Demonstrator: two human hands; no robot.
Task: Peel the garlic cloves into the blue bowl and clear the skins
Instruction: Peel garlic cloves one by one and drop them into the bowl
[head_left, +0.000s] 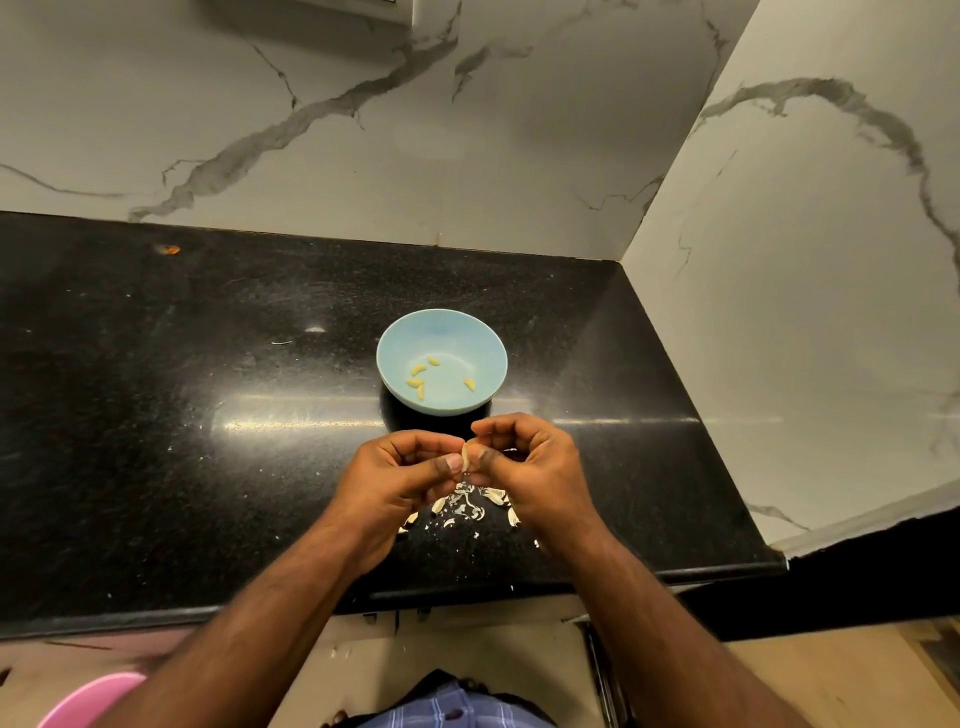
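Note:
A blue bowl (441, 332) stands on the black counter with several peeled yellowish cloves (420, 383) inside. Just in front of it, above the counter, my left hand (400, 478) and my right hand (535, 462) meet, and both pinch one small garlic clove (466, 457) between thumbs and fingertips. Beneath the hands lies a scatter of white garlic skins (467, 506) on the counter, partly hidden by my hands.
The black granite counter (208, 415) runs to a marble wall at the back and another on the right. Its front edge lies just under my forearms. A pink tub rim (88, 699) shows at the lower left, below counter level.

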